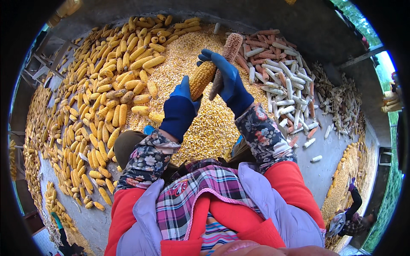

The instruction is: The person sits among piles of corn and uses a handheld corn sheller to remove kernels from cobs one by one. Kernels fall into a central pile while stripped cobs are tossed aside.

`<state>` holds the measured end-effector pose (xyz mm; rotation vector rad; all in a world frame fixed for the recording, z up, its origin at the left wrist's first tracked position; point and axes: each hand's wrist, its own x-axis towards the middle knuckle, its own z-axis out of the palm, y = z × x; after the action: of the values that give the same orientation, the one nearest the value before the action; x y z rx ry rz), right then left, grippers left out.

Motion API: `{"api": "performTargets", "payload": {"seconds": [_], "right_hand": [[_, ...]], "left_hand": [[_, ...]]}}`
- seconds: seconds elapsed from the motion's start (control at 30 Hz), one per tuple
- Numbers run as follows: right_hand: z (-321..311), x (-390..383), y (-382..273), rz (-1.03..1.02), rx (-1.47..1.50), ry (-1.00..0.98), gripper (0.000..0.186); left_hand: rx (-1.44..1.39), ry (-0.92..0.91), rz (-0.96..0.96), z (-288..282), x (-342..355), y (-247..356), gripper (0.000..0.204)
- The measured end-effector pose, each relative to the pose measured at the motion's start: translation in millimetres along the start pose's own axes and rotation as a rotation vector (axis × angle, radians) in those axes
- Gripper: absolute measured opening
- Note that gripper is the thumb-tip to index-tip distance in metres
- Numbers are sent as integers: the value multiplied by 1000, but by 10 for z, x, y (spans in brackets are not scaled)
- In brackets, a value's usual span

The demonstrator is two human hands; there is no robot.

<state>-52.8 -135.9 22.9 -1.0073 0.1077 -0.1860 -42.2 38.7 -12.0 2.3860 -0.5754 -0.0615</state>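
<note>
In its blue glove, my left hand (184, 90) is closed round the lower part of a yellow ear of corn (202, 79). My right hand (225, 73), gloved the same way, grips a bare brownish-pink corncob (232, 46) against that ear. The cob's upper end sticks out past the right fingers, and a darker rough end shows below the palm; the glove hides its middle. Both hands are above a heap of loose corn kernels (209, 128), which lies between my knees.
Many unshelled ears of corn (102, 85) cover the floor on the left. Stripped white and pink cobs (290, 81) are piled at the right, with dry husks (341, 100) beyond. Another person (352, 217) is at the lower right by more corn; a further person's arm (60, 226) shows lower left.
</note>
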Motion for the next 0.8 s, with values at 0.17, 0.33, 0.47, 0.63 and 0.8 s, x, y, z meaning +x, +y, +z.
{"api": "performTargets", "payload": {"seconds": [0.17,0.33,0.47,0.63,0.8], "right_hand": [[114,109,283,-149,-117,256,33],[-263,137,233,-340,-262,245,33],[-21,-49,-325,-52,-227,112,45],[-37,-47,-197,-194,-233,-95,47],[-7,21,21,-91,-230,244,30]], "left_hand": [[-127,126,224,278,-108,-67,60],[-1019,-670,-324,-444,-55,353,35],[-913,-511,-276,-418,-6,266,43],[-168,-58,106,30,9,-32,72],[-341,-172,45,139,-133,80,56]]}}
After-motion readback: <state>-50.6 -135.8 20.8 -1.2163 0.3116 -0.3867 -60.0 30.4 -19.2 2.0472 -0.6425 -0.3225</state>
